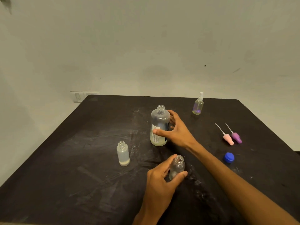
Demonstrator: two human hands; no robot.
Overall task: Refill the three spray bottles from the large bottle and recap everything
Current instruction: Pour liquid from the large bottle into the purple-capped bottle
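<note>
The large clear bottle (pixel 159 120) stands uncapped mid-table, a little liquid at its bottom. My right hand (pixel 176 129) wraps around its labelled side, thumb in front, fingers behind. My left hand (pixel 160 179) grips a small open clear bottle (pixel 177 166) standing near the front. A second small open bottle (pixel 123 153), frosted with a little liquid, stands to the left. A third small bottle (pixel 198 105) with its white sprayer on stands at the back right. A pink sprayer head (pixel 228 139) and a purple sprayer head (pixel 236 137) lie on the right. The blue cap (pixel 228 157) lies near them.
The black table (pixel 81 159) has white scuffs and ends at a pale wall; its right edge slants past the sprayer heads. A wall switch plate (pixel 78 96) shows behind the back left corner.
</note>
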